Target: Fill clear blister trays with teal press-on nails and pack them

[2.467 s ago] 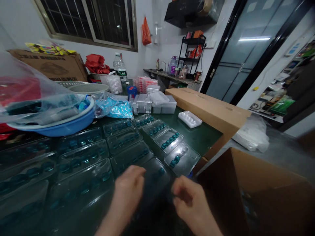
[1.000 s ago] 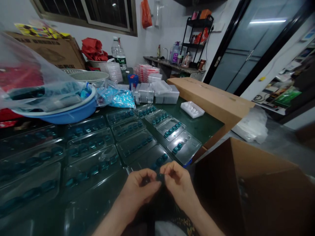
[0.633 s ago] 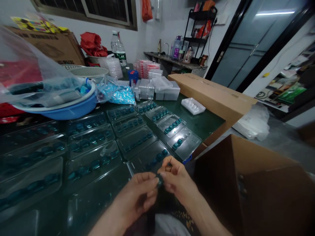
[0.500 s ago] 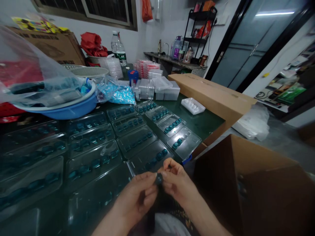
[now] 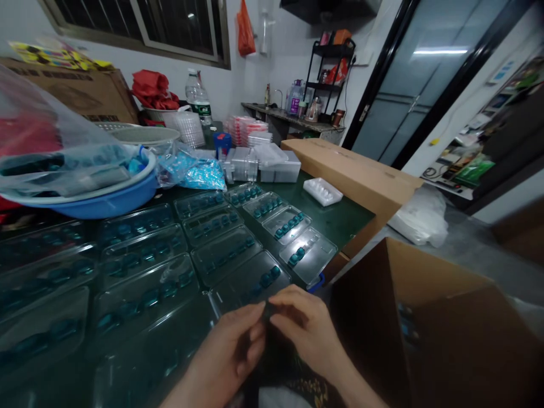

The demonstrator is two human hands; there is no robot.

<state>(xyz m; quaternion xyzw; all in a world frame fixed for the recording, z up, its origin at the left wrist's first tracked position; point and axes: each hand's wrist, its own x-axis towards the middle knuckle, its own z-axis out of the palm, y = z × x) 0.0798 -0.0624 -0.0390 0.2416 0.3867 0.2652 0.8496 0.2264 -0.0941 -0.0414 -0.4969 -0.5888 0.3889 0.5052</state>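
Observation:
My left hand and my right hand meet at the table's near edge, fingertips pinched together on a small dark piece between them. Just beyond the fingers lies a clear plastic tray holding a few teal pieces. Several more clear trays with rows of teal pieces cover the dark green table. The tray furthest right has two teal pieces in it.
An open cardboard box stands at my right. A long flat carton lies at the table's far right. A blue basin with plastic bags sits at left. A bag of teal pieces, clear boxes and a white tray lie behind.
My hands came together from apart and pinched a small dark piece, holding it near the closest tray. The view has shifted slightly; the trays have not moved.

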